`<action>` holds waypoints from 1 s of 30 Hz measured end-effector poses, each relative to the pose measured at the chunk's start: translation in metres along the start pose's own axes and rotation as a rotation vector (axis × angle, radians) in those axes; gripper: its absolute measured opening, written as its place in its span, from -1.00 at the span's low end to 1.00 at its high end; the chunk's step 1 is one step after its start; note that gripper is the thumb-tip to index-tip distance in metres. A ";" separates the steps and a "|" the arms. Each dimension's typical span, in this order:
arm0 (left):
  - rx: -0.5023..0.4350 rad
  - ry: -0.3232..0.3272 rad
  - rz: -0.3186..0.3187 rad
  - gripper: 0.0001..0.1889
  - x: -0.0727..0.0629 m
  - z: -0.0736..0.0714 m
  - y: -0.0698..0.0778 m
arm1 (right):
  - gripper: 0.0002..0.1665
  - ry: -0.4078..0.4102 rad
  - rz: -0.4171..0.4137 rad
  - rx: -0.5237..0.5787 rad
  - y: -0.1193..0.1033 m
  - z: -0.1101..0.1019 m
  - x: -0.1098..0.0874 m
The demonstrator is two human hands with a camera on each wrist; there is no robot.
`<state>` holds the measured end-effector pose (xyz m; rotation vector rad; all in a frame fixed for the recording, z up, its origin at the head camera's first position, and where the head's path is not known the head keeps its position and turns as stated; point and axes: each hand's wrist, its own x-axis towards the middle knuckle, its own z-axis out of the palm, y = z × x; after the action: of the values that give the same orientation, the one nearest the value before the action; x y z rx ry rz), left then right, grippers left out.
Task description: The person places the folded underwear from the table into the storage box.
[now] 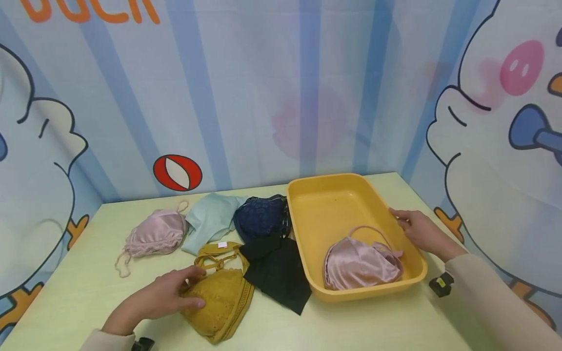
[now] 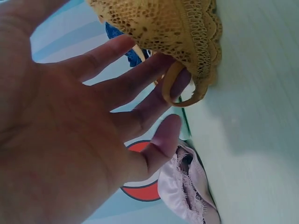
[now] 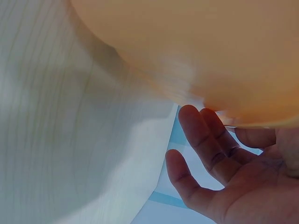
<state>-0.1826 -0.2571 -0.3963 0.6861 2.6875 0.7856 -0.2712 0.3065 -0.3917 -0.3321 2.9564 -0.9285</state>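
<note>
A mustard lace bra [image 1: 219, 297] lies at the front of the table. My left hand [image 1: 164, 295] is at its left edge, thumb and fingers spread; in the left wrist view a thin mustard strap [image 2: 169, 88] loops by the fingertips. On the right, a yellow plastic tray [image 1: 333, 209] holds a pink satin bra [image 1: 362, 263]. My right hand [image 1: 423, 234] grips the tray's right rim; in the right wrist view its other fingers [image 3: 196, 128] are below the rim, outside the wall.
Behind the mustard bra lie another pink satin bra [image 1: 160, 231], a light mint garment [image 1: 212, 217] and a navy lace bra [image 1: 262, 217]. A black garment [image 1: 281, 273] lies against the tray's left side. A printed curtain [image 1: 246, 97] stands along the table's back edge.
</note>
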 end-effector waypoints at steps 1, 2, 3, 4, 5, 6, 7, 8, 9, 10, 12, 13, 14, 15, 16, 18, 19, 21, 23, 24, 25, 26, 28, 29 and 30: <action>0.012 0.004 0.000 -0.34 0.001 0.000 0.000 | -0.50 0.000 0.003 0.002 0.000 0.000 0.000; 0.025 0.007 -0.008 -0.34 0.001 0.001 0.000 | -0.50 -0.001 0.006 0.004 0.000 0.000 0.000; 0.039 0.010 -0.016 -0.34 0.002 0.001 0.000 | -0.50 -0.001 0.008 0.006 0.000 0.000 0.000; 0.048 0.013 -0.023 -0.34 0.003 0.001 0.000 | -0.50 -0.002 0.012 0.009 0.000 0.000 0.000; 0.057 0.017 -0.032 -0.34 0.004 0.002 0.000 | -0.50 -0.005 0.015 0.012 0.000 0.000 -0.001; 0.066 0.022 -0.045 -0.34 0.005 0.002 0.000 | -0.50 -0.008 0.017 0.016 0.000 -0.001 -0.001; 0.074 0.025 -0.054 -0.34 0.006 0.003 0.001 | -0.50 -0.009 0.016 0.020 -0.001 -0.001 -0.001; 0.079 0.028 -0.061 -0.34 0.007 0.003 0.001 | -0.50 -0.011 0.019 0.023 -0.001 -0.001 -0.002; 0.084 0.029 -0.065 -0.34 0.007 0.003 0.002 | -0.49 -0.013 0.020 0.024 -0.001 -0.001 -0.002; 0.084 0.030 -0.072 -0.34 0.007 0.004 0.003 | -0.49 -0.015 0.022 0.025 -0.001 -0.001 -0.002; 0.084 0.027 -0.079 -0.35 0.008 0.005 0.004 | -0.49 -0.016 0.026 0.026 -0.002 -0.001 -0.003; 0.083 0.025 -0.079 -0.36 0.008 0.005 0.004 | -0.50 -0.015 0.026 0.024 -0.002 -0.001 -0.003; 0.081 0.022 -0.083 -0.37 0.009 0.006 0.004 | -0.50 -0.014 0.028 0.024 -0.003 -0.001 -0.003; 0.081 0.019 -0.088 -0.38 0.009 0.007 0.004 | -0.50 -0.013 0.027 0.022 -0.003 -0.001 -0.003; 0.080 0.016 -0.092 -0.39 0.009 0.007 0.004 | -0.50 -0.012 0.026 0.023 -0.003 -0.001 -0.002; 0.083 0.012 -0.092 -0.40 0.010 0.009 0.003 | -0.50 -0.012 0.020 0.025 -0.003 -0.001 -0.003; 0.083 0.009 -0.088 -0.41 0.010 0.010 0.002 | -0.50 -0.011 0.015 0.026 -0.003 -0.001 -0.003; 0.086 0.006 -0.074 -0.42 0.010 0.010 0.001 | -0.50 -0.011 0.012 0.027 -0.003 -0.001 -0.003; 0.076 0.003 -0.041 -0.42 0.009 0.010 0.000 | -0.50 -0.008 0.011 0.028 -0.002 -0.001 -0.003; 0.064 0.003 -0.016 -0.42 0.008 0.009 0.000 | -0.50 -0.006 0.010 0.026 -0.002 -0.001 -0.003; 0.046 0.004 0.006 -0.42 0.007 0.008 0.000 | -0.50 -0.005 0.009 0.024 -0.002 -0.001 -0.003; 0.023 0.003 0.026 -0.42 0.005 0.006 -0.001 | -0.50 -0.006 0.011 0.025 -0.001 -0.001 -0.003; -0.029 0.008 0.068 -0.43 0.001 0.003 -0.001 | -0.50 -0.008 0.011 0.027 -0.001 -0.001 -0.002; -0.051 0.013 0.089 -0.44 -0.001 0.001 -0.002 | -0.49 -0.010 0.010 0.028 -0.001 -0.001 -0.003; -0.066 0.022 0.102 -0.46 -0.002 -0.001 -0.002 | -0.49 -0.013 0.009 0.029 -0.001 -0.001 -0.003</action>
<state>-0.1814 -0.2601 -0.3966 0.8087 2.6497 0.9083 -0.2685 0.3071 -0.3908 -0.3216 2.9271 -0.9642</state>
